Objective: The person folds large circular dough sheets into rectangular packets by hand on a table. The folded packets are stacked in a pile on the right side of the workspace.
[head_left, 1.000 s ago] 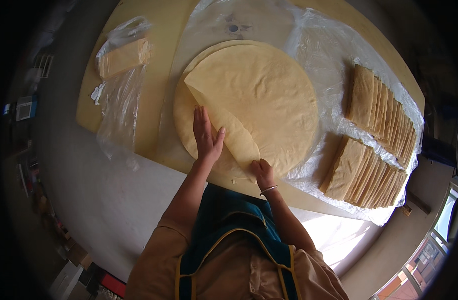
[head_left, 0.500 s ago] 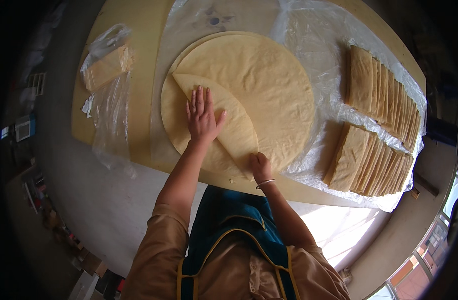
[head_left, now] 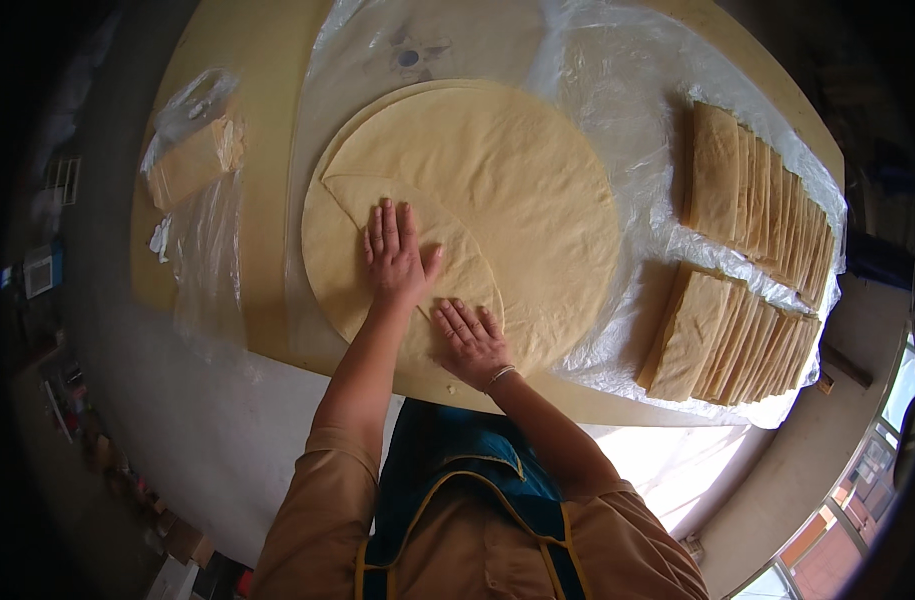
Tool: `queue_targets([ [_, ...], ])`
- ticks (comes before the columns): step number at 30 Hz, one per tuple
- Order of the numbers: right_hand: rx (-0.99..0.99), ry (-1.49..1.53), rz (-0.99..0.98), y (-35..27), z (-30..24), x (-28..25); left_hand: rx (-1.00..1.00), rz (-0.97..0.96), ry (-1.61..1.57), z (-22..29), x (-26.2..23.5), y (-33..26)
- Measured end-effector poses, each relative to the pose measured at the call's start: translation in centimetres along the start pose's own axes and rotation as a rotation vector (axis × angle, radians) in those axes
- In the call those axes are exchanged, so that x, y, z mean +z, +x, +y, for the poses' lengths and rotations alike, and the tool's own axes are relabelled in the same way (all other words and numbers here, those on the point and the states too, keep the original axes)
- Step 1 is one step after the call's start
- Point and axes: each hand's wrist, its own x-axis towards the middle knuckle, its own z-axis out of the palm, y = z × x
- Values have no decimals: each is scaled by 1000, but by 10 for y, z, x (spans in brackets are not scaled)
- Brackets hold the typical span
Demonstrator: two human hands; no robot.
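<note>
A stack of large, thin round tan sheets (head_left: pixel 537 200) lies before me, the edges of more than one layer showing at its upper left. The top sheet's near-left side is turned over into a folded flap (head_left: pixel 437 215). Flat on that flap rests my left hand (head_left: pixel 399 260), fingers stretched away from me and thumb apart. My right hand (head_left: pixel 470 343) lies palm down on the flap's nearer end, close to the table's front edge, with its fingers spread. Neither hand grips anything.
On clear plastic sheeting (head_left: pixel 617 230) at the right stand two rows of folded tan sheets, a far row (head_left: pixel 752 195) and a near row (head_left: pixel 727 340). At the left, a plastic bag (head_left: pixel 207 230) partly covers a tan folded bundle (head_left: pixel 192 165) on the yellowish table (head_left: pixel 267 200).
My right hand has let go of the flap's near corner, moved left and opened flat on it. My left hand stays pressed on the flap. The whole view has shifted slightly.
</note>
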Motion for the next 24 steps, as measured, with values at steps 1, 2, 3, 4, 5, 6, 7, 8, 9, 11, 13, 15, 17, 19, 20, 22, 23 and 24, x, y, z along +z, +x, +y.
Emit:
queue_targets([
  [1, 11, -5, -21, 0, -2, 5, 11, 28, 3, 1, 0, 1],
  [2, 53, -15, -98, -2, -1, 6, 0, -16, 15, 1, -1, 2],
  [3, 41, -23, -202, -1, 3, 2, 2, -23, 19, 2, -3, 2],
  [4, 10, 25, -206, -1, 8, -7, 5, -18, 24, 2, -5, 4],
  [5, 47, 12, -148, 2, 15, -21, -13, -78, 50, 3, -8, 5],
  [6, 83, 52, -160, 7, 21, -37, -26, -116, 20, 3, -11, 6],
  [7, 154, 13, 60, 19, 44, -57, -1, -71, 1, 2, -16, 7],
  [8, 193, 3, 277, 34, 76, -79, -4, -91, -3, 2, -21, 6],
  [9, 341, -2, 490, 53, 108, -97, 16, -64, -7, 4, -25, 5],
  [11, 648, -91, 532, 79, 168, -124, 56, -114, -44, 11, -30, 2],
  [13, 886, -105, 367, 89, 210, -135, 132, -79, -93, 25, -32, -1],
  [15, 914, -92, 341, 88, 232, -136, 194, -119, -135, 40, -29, -3],
  [17, 899, 2, 390, 81, 239, -136, 257, -88, -134, 49, -27, -3],
  [19, 822, 9, 480, 76, 238, -140, 261, -73, -187, 51, -28, -3],
  [20, 777, 45, 454, 75, 236, -144, 266, -63, -226, 50, -29, -2],
  [22, 704, 104, 404, 73, 230, -155, 253, -94, -255, 48, -32, -1],
  [23, 626, 9, 482, 72, 224, -159, 253, -79, -275, 49, -34, 1],
  [24, 545, -85, 560, 69, 215, -163, 220, -77, -331, 51, -36, 5],
])
